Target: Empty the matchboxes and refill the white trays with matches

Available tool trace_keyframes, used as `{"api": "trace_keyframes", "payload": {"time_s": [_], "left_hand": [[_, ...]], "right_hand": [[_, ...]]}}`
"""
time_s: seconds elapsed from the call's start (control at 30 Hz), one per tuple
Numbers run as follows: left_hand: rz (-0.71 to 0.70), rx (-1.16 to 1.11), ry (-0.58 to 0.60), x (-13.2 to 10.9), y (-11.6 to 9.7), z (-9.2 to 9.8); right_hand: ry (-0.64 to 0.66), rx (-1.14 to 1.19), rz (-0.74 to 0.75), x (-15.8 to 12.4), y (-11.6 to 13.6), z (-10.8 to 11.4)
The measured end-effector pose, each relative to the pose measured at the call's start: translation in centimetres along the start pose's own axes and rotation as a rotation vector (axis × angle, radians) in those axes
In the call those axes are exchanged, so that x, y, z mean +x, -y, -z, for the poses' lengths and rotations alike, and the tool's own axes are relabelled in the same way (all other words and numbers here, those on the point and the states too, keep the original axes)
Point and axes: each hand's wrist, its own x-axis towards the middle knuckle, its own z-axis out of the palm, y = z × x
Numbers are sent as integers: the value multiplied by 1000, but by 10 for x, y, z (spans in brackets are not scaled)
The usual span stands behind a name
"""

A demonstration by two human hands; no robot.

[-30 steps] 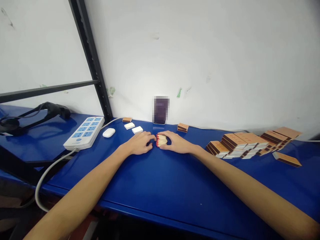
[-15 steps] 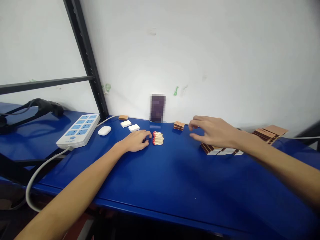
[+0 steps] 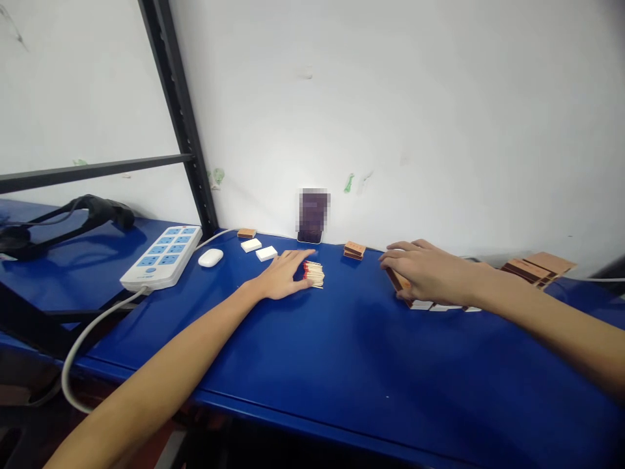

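Note:
A small pile of red-tipped matches (image 3: 315,275) lies on the blue tabletop. My left hand (image 3: 283,273) rests at its left side, fingers and thumb spread around the red heads. Farther right, my right hand (image 3: 422,273) is over the front end of a row of matchboxes (image 3: 396,279). Its fingers bend over the far side and the thumb presses the near side of the end box. The hand covers most of that row, whose white sides show below the wrist.
Two stacked matchboxes (image 3: 354,250) stand between the hands, near the wall. White trays (image 3: 251,245), a brown matchbox (image 3: 247,233), a white earbud case (image 3: 210,258) and a power strip (image 3: 163,257) are at left. A phone (image 3: 312,218) leans on the wall. More matchboxes (image 3: 540,268) lie far right.
My left hand has moved right and spread its fingers around the match heads. My right hand has come down onto the end matchbox of the row. The view has shifted slightly.

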Motion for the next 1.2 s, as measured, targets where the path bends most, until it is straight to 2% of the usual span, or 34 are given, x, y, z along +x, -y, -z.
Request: {"api": "trace_keyframes", "payload": {"time_s": [0.13,0.3,0.4,0.57,0.87,1.2], "left_hand": [[-2,-5,93,5,0,-1],[-12,-24,80,4,1,-1],[-20,-32,74,4,1,-2],[-30,-46,69,5,1,0],[-15,-52,102,6,3,0],[-12,-76,108,5,0,5]], "right_hand": [[9,164,-23,13,31,2],[-74,489,-64,26,52,-25],[-40,583,3,29,58,-38],[54,550,65,31,68,-41],[51,525,43,38,71,-44],[44,587,28,32,68,-44]]}}
